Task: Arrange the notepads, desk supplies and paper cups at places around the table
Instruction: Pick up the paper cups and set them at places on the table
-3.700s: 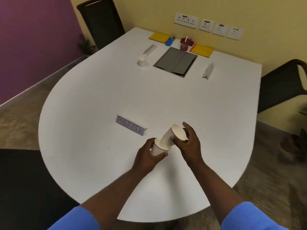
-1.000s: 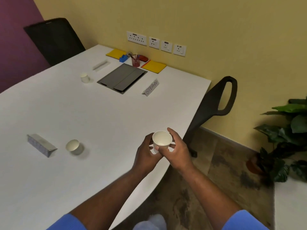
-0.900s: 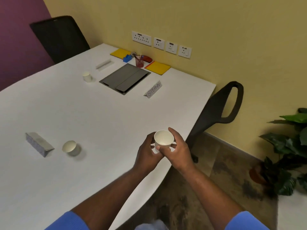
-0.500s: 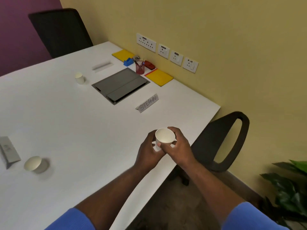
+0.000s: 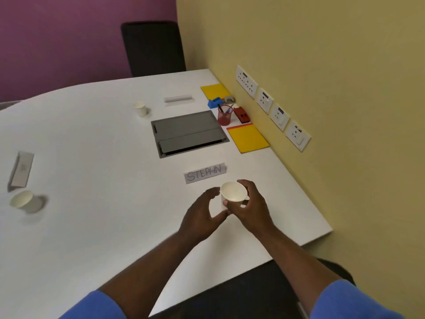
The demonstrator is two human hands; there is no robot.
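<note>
My right hand (image 5: 251, 206) grips a white paper cup (image 5: 234, 191), upright, just above the white table (image 5: 103, 226) in front of the name card reading STEPHN (image 5: 205, 173). Beside the cup, my left hand (image 5: 202, 215) has its fingers loosely curved, with a gap to the cup wall. A second cup (image 5: 140, 108) stands near the far name card (image 5: 178, 99). A third cup (image 5: 23, 200) stands by the left name card (image 5: 21, 169). Two yellow notepads (image 5: 215, 90) (image 5: 248, 138) lie along the wall edge.
A red mesh pen holder (image 5: 224, 116), a blue item (image 5: 215, 102) and a red stapler (image 5: 241, 115) stand between the notepads. A grey cable hatch (image 5: 188, 133) is set into the table. Black chairs stand at the far end (image 5: 153, 48) and under my arms (image 5: 253, 291).
I have come round the table to the STEPHN card, carrying the cup from beyond the edge to over the table. My left hand has let go of the cup.
</note>
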